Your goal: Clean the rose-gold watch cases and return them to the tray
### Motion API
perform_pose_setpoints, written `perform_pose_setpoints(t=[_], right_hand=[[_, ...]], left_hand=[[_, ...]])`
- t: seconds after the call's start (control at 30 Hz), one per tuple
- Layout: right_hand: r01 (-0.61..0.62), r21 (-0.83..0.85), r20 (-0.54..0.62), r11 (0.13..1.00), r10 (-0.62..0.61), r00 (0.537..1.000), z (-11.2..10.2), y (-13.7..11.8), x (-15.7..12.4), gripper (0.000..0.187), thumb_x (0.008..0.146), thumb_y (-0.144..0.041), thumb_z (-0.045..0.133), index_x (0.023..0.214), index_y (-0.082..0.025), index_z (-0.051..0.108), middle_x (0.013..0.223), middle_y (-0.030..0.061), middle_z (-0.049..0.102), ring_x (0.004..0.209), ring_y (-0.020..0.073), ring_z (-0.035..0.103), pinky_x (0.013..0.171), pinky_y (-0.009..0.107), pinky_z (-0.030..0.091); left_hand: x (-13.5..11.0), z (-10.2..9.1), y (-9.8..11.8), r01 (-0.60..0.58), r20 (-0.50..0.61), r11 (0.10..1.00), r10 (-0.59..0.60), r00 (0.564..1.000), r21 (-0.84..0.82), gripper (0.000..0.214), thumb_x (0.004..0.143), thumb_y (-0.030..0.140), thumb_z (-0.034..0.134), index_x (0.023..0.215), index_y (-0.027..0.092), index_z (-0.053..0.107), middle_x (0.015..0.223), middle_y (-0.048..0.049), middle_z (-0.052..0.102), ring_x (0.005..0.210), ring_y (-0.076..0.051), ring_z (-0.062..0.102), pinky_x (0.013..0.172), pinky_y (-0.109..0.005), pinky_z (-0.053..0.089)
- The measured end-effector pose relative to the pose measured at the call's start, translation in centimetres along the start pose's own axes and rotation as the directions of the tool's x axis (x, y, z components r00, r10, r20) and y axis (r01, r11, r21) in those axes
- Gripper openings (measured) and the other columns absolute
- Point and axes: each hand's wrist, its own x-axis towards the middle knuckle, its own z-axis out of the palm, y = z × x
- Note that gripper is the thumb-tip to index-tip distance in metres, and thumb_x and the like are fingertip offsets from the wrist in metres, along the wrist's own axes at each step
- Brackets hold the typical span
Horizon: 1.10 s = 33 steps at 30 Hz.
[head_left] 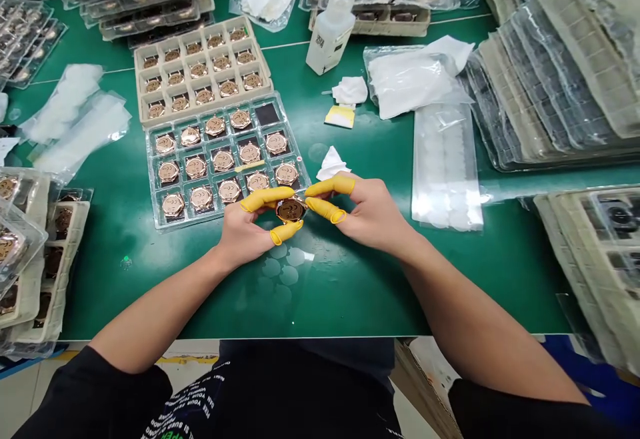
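My left hand [255, 224], with yellow finger cots on thumb and finger, pinches a rose-gold watch case [291, 210] by its left side. Its back, with printed marks, faces up. My right hand [357, 209], also in yellow finger cots, has thumb and finger closed at the case's right edge; whether a thin film is between them is too small to tell. Just beyond my left hand lies a clear plastic tray [150, 179] of similar watch cases, back side up. Its far right compartment shows only a black pad [267, 114].
Behind the clear tray is a beige tray [139, 86] of watch cases. A white bottle [327, 39], a crumpled white cloth [333, 162] and bagged white cloths [413, 79] lie beyond. Round clear films [287, 274] stick to the green table. Tray stacks [545, 86] flank both sides.
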Motion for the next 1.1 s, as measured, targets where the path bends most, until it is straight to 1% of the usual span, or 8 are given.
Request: perform_pose_setpoints(t=[0.2,0.3,0.4,0.63,0.8,0.9,1.03,1.1], right_hand=[[0.131,-0.146,0.026,0.981,-0.129,0.991,-0.2,-0.4,0.0,0.002,0.093,-0.024,0.069,0.092,-0.023,0.071,0.083,0.0013,0.075,0.075,0.0168,0.067,0.070,0.032,0.050],[0.176,-0.184,-0.027,0.967,-0.185,0.982,0.2,-0.2,-0.1,0.004,0.095,-0.022,0.065,0.093,-0.025,0.066,0.081,0.0007,0.075,0.077,0.0181,0.068,0.074,0.034,0.051],[0.163,-0.167,-0.064,0.972,-0.176,0.982,0.7,0.0,-0.3,0.007,0.099,-0.026,0.061,0.093,-0.026,0.063,0.082,0.0003,0.075,0.079,0.0193,0.069,0.076,0.035,0.051],[-0.034,-0.065,-0.184,0.997,0.022,0.983,1.3,0.0,-0.2,0.036,0.106,-0.045,0.053,0.075,-0.026,0.058,0.071,0.0000,0.064,0.065,0.0159,0.059,0.066,0.034,0.046],[-0.055,0.099,-0.400,0.994,0.090,0.912,1.3,-0.3,0.0,0.027,0.095,-0.054,0.070,0.095,-0.027,0.066,0.090,0.0020,0.058,0.077,0.0161,0.056,0.070,0.034,0.047],[-0.168,0.270,-0.311,0.948,0.251,0.917,2.2,-0.8,-0.8,0.026,0.092,-0.054,0.074,0.094,-0.028,0.068,0.092,0.0016,0.063,0.084,0.0175,0.060,0.079,0.037,0.050],[-0.353,0.356,-0.109,0.865,0.414,0.904,4.0,-1.3,-1.9,0.026,0.087,-0.053,0.077,0.096,-0.029,0.073,0.111,0.0033,0.075,0.106,0.0239,0.065,0.098,0.045,0.049],[-0.398,0.382,-0.083,0.834,0.461,0.884,4.5,-1.4,-2.1,0.028,0.085,-0.054,0.078,0.096,-0.028,0.074,0.111,0.0044,0.075,0.105,0.0245,0.065,0.100,0.047,0.048]], left_hand=[[0.1,0.2,-0.3,-0.185,-0.044,0.983,0.186,0.982,0.017,0.044,0.074,0.022,0.090,0.115,0.017,0.078,0.100,-0.0042,0.084,0.082,-0.014,0.080,0.084,-0.025,0.069],[0.4,0.2,-0.2,-0.205,-0.036,0.978,0.204,0.978,-0.026,0.047,0.071,0.019,0.092,0.115,0.018,0.078,0.097,-0.0033,0.084,0.080,-0.014,0.080,0.079,-0.022,0.069],[0.5,0.2,0.1,-0.147,0.028,0.984,0.150,0.988,-0.097,0.048,0.069,0.018,0.093,0.114,0.018,0.078,0.098,-0.0035,0.084,0.081,-0.014,0.081,0.078,-0.022,0.069],[0.3,0.4,0.5,0.083,0.102,0.971,-0.062,0.993,-0.226,0.050,0.064,0.023,0.095,0.111,0.017,0.079,0.101,-0.0055,0.084,0.082,-0.016,0.081,0.078,-0.025,0.070],[0.8,0.7,0.5,0.387,0.092,0.874,-0.377,0.921,-0.295,0.059,0.060,0.022,0.094,0.116,0.016,0.075,0.097,-0.0051,0.083,0.087,-0.018,0.081,0.080,-0.026,0.068],[0.9,0.8,0.4,0.452,0.098,0.838,-0.444,0.890,-0.306,0.060,0.061,0.021,0.092,0.117,0.016,0.074,0.097,-0.0046,0.082,0.086,-0.017,0.080,0.081,-0.028,0.067],[0.7,1.0,0.4,0.437,0.087,0.857,-0.431,0.898,-0.272,0.057,0.063,0.020,0.090,0.118,0.017,0.075,0.098,-0.0044,0.081,0.085,-0.015,0.078,0.078,-0.025,0.065],[0.6,1.0,0.3,0.425,0.096,0.870,-0.414,0.905,-0.249,0.058,0.064,0.020,0.089,0.120,0.017,0.075,0.097,-0.0039,0.081,0.084,-0.015,0.077,0.077,-0.024,0.065]])
